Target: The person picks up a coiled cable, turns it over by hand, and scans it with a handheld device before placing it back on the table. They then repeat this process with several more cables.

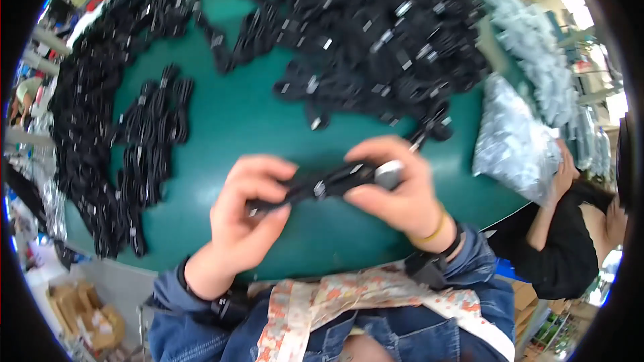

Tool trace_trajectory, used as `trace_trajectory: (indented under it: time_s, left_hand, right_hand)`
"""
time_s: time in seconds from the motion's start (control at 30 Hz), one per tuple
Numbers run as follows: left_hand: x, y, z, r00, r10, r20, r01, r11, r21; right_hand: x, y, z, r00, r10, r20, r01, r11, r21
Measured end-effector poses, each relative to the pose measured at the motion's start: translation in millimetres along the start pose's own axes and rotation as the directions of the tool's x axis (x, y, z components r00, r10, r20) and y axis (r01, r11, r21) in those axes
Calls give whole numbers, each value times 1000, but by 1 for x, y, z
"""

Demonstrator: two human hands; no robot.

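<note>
Both hands grip one coiled black cable bundle above the green tabletop: the left hand pinches one end, the right hand clasps the other. Beyond, neat rows of bundled black cables look finished; the large loose black cable heap seemingly remains.

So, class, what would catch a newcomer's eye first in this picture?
First, the left hand and right hand, together holding a black coiled cable bundle in the centre, above the green table. Next, the huge heap of black bundles at the top, and neat rows of bundles on the left.
</note>
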State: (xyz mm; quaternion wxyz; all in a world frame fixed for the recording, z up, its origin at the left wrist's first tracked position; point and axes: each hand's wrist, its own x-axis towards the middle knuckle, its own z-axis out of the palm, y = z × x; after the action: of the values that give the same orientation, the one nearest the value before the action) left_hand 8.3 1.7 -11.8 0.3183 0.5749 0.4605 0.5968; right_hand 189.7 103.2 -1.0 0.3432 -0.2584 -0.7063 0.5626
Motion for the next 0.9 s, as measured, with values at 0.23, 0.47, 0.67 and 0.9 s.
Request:
trace_trajectory:
  time_s: [0.23, 0.47, 0.67, 0.9]
  left_hand:
    - [-1, 10, 8, 996, 55, 66, -66, 982, 179]
    - [-28, 25, 4, 981, -177, 77, 162, 973, 166]
    - [-63, 62, -1, 869, -494, 39, 491, 869, 61]
    - [-97, 64, -7, 747, -653, -126, 664, 743, 84]
  right_hand:
    - [-2, 11, -16, 939, 238, 249, -191, 962, -197]
    - [-42, -4, 11, 855, -7, 519, 304, 818, -489]
    - [-67, 14, 37, 796, -176, 579, 151, 984, 92]
    - [-85, 21, 74, 783, -160, 600, 110, 987, 119]
